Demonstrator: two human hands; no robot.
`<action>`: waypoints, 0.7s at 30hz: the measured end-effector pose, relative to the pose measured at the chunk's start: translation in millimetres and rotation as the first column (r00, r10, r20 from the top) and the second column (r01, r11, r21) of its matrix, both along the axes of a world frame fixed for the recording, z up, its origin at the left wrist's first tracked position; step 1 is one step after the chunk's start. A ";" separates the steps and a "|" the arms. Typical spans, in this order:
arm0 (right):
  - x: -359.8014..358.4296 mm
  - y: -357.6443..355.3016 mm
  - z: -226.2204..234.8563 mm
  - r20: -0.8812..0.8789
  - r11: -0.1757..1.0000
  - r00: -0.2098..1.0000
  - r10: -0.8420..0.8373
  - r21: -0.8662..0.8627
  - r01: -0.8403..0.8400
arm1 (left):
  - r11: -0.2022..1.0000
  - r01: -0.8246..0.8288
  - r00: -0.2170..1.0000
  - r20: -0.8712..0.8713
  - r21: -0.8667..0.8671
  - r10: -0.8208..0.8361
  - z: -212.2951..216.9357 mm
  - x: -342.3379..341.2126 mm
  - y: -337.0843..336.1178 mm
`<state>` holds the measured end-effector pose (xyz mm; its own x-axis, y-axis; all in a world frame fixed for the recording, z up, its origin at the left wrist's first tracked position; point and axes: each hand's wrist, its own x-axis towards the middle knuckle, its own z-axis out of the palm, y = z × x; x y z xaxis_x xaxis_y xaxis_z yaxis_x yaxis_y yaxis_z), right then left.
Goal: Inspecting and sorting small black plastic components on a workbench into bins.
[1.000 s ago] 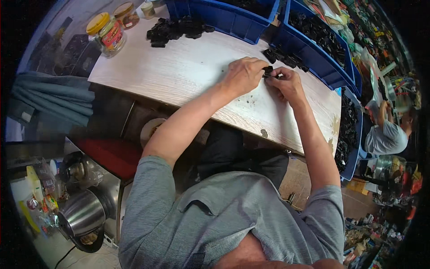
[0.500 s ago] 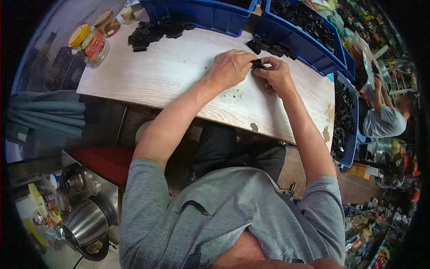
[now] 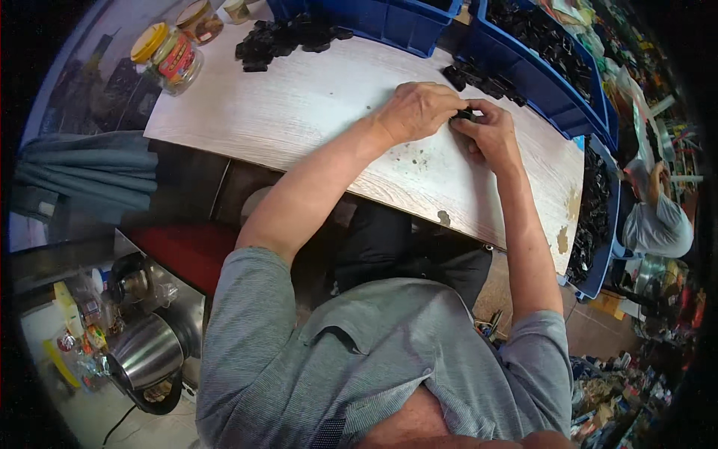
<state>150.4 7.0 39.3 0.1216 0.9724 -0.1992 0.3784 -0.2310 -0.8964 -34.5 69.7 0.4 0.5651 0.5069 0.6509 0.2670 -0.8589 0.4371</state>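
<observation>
Both hands met over the far middle of the table point(image 3: 314, 112), fingers curled in. The left hand point(image 3: 416, 111) lay knuckles up, closed around one small black part point(image 3: 465, 114), and the right hand point(image 3: 490, 137) pinched the same part from the other side; only a sliver of it showed between the fingertips, just above the tabletop. One loose cluster of black parts point(image 3: 473, 77) lay just beyond the hands, against the nearer bin. A second, larger pile point(image 3: 288, 36) sat at the far left of the table. Two blue bins stood along the far edge: the left bin point(image 3: 378, 21) and the right bin point(image 3: 550, 71), the latter full of black parts. A third blue bin point(image 3: 598, 217), also holding black parts, stood off the right end of the table. Three jars stood at the far left corner; the nearest jar point(image 3: 168, 58) had a yellow lid. A steel kettle point(image 3: 146, 352) stood low on the left. Another person point(image 3: 658, 217) sat at the right.
</observation>
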 end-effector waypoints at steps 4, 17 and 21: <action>0.0 1.4 -0.9 -0.006 1.000 1.000 0.003 -0.004 -0.003 | 0.999 0.004 1.000 0.000 0.033 -0.004 0.2 0.0 -1.1; -0.3 -1.0 -1.1 -0.078 1.000 0.997 0.005 -0.004 -0.006 | 0.980 0.002 0.997 -0.071 0.201 0.013 -2.7 1.9 -1.4; -0.7 1.0 -2.1 -0.061 1.000 0.998 0.000 -0.005 0.000 | 0.979 0.020 0.997 -0.077 0.202 -0.005 -2.6 2.0 0.1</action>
<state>149.7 8.0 37.2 0.1089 0.9714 -0.2109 0.3229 -0.2352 -0.9168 -32.4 69.8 -2.1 0.6222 0.3612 0.6946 0.2812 -0.9311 0.2324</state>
